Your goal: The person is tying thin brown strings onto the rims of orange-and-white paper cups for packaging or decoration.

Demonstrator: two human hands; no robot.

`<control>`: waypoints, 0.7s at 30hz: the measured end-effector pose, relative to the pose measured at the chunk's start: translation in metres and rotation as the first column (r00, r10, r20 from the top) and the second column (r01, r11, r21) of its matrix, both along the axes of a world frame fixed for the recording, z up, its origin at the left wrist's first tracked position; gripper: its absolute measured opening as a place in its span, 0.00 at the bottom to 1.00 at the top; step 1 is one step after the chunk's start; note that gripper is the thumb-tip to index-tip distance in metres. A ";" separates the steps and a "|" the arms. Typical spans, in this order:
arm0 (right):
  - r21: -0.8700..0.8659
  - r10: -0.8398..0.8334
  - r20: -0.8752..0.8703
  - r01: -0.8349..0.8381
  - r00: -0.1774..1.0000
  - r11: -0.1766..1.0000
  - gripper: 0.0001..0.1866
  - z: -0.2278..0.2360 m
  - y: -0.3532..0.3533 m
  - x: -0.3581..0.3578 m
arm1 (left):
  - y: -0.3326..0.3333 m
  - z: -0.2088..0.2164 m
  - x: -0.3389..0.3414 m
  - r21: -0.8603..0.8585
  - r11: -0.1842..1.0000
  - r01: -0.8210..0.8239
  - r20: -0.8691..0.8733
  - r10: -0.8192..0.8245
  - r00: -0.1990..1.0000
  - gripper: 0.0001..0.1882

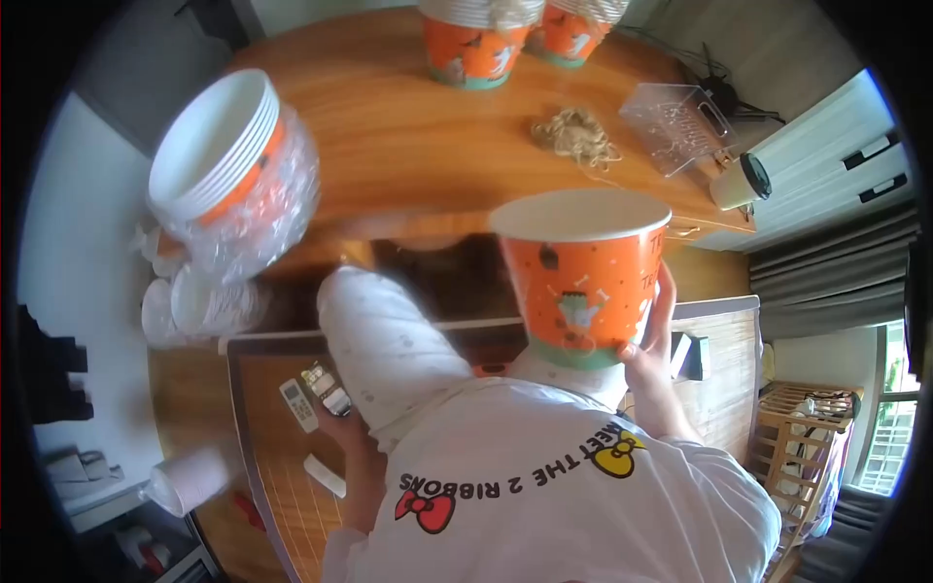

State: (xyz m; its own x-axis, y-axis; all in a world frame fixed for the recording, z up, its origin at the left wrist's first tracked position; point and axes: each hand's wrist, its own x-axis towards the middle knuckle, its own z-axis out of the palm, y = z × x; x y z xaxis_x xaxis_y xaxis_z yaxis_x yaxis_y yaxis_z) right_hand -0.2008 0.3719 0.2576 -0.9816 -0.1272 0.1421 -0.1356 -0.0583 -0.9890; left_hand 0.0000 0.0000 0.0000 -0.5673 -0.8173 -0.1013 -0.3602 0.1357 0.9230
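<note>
My right hand [656,355] grips an orange paper bucket [583,291] low on its right side. The bucket stands upright above my lap, with a white rim, a green base and cartoon pictures. Its mouth is turned slightly toward me and it looks like a single one. Down at my left side is my left hand [348,426], next to a small dark object with a colourful face [327,391], whose kind I cannot make out. The fingers of that hand are mostly hidden, so whether it holds the object is unclear.
A wooden table [389,126] curves ahead. On it are bucket stacks [481,44], tan twine [578,136], a clear plastic box [675,126] and a lidded drink cup [741,182]. A plastic-wrapped bucket stack [233,175] is at left. A white remote control [298,405] lies by my left hand.
</note>
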 end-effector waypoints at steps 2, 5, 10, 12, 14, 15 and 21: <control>-0.069 0.031 0.060 -0.027 0.998 0.997 0.67 -0.004 -0.003 0.002 | -0.037 -0.042 0.014 0.151 0.986 -0.070 -0.228 0.103 0.968 0.32; -0.223 0.115 0.196 -0.070 0.974 0.972 0.67 0.001 0.015 -0.017 | -0.014 0.042 -0.055 0.108 0.984 -0.143 -0.115 0.155 0.981 0.30; -0.425 0.287 0.363 -0.117 0.886 0.898 0.68 0.002 0.015 -0.033 | 0.022 0.141 -0.152 0.025 0.897 0.441 -0.451 -0.383 0.806 0.34; -0.476 0.334 0.344 -0.144 0.877 0.868 0.69 0.007 0.014 -0.041 | 0.053 0.182 -0.189 0.176 0.667 0.724 -0.590 -0.517 0.620 0.45; -0.541 0.427 0.297 -0.217 0.854 0.812 0.70 0.004 0.012 -0.053 | 0.101 0.231 -0.219 0.300 0.413 0.860 -0.703 -0.514 0.492 0.57; -0.517 0.467 0.290 -0.274 0.835 0.811 0.71 0.012 0.011 -0.061 | 0.116 0.244 -0.228 0.326 0.314 0.892 -0.745 -0.495 0.447 0.62; -0.228 0.458 0.159 -0.419 0.874 0.879 0.67 0.024 0.014 -0.094 | 0.119 0.241 -0.260 0.463 0.083 0.882 -0.724 -0.539 0.431 0.46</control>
State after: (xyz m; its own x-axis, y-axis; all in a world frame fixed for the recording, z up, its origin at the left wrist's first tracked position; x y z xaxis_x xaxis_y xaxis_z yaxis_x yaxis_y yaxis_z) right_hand -0.2944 0.3862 0.2817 -0.8397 -0.5429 0.0096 0.1471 -0.2445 -0.9584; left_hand -0.2596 0.1190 0.2406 -0.9463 0.3226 -0.0195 -0.2102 -0.5685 0.7954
